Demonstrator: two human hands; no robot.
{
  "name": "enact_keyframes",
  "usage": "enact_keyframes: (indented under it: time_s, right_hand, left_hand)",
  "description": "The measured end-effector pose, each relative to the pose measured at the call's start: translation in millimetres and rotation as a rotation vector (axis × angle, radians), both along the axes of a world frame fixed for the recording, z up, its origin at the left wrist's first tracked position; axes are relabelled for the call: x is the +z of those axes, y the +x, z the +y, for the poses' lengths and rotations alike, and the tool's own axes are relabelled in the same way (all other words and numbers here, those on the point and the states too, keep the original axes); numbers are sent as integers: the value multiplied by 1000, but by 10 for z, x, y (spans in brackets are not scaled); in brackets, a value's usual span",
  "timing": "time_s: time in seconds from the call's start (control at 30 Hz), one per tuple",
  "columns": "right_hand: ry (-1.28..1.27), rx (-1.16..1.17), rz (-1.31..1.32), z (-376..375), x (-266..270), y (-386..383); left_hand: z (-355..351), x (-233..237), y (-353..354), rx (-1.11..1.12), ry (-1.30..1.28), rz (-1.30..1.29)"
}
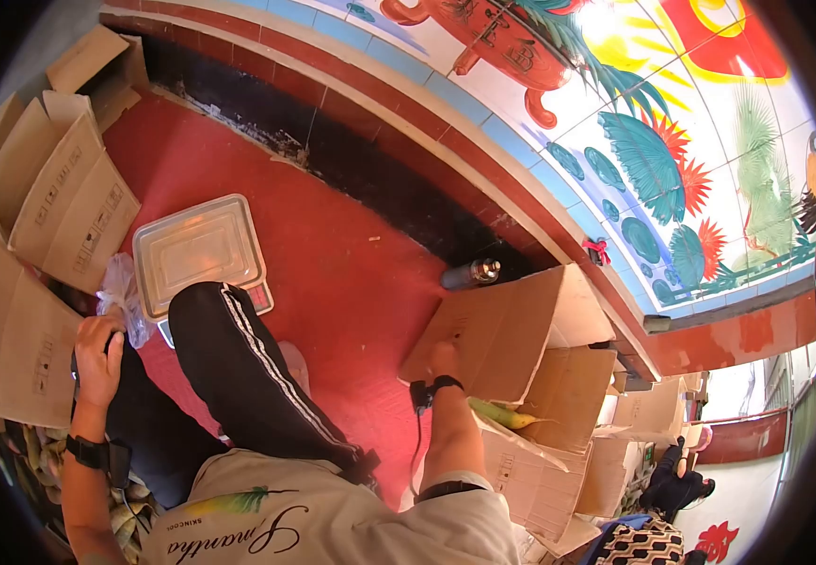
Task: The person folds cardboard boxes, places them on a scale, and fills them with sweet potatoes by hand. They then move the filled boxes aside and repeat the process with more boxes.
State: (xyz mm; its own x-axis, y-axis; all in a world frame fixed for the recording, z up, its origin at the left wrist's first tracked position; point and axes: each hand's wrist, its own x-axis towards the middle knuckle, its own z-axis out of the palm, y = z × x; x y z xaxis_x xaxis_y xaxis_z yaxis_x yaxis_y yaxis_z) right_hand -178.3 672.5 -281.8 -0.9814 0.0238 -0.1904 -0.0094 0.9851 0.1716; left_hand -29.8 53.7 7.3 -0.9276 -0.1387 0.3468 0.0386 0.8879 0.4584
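My left hand (99, 363) rests on my bent knee, its fingers curled beside a clear plastic bag (122, 299) and close to the cardboard boxes on the left. Whether anything is inside those fingers is hidden. My right hand (444, 360) lies against the brown flap of an open cardboard box (488, 330); its fingers are blurred and small. Just right of my right wrist, a long green vegetable (502, 413) pokes out at the box's edge. A lidded plastic tub (203, 254) stands in front of my knees.
Open cardboard boxes (74, 202) line the left side. A metal bottle (471, 274) lies by the dark wall base. Leafy produce (39, 461) is at the lower left. Another person (673, 485) in dark clothes is at the far right, near more boxes.
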Motion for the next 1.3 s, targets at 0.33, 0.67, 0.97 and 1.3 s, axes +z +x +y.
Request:
enact_keyframes:
  time_s: [0.33,0.67,0.97,1.3]
  right_hand:
    - [103,-14,-137,-502,1044,-43]
    - [-192,279,363,-964,1945,540]
    - [-108,20,1118,-220,3304,1202]
    - [449,-1037,553,1525,2786,2942]
  left_hand:
    - [78,-77,-78,-19,-62,28]
    - [114,-202,-258,-51,-32,-20]
    - [58,-277,-246,-53,-82,5]
    - [42,-261,-184,-55,-88,-58]
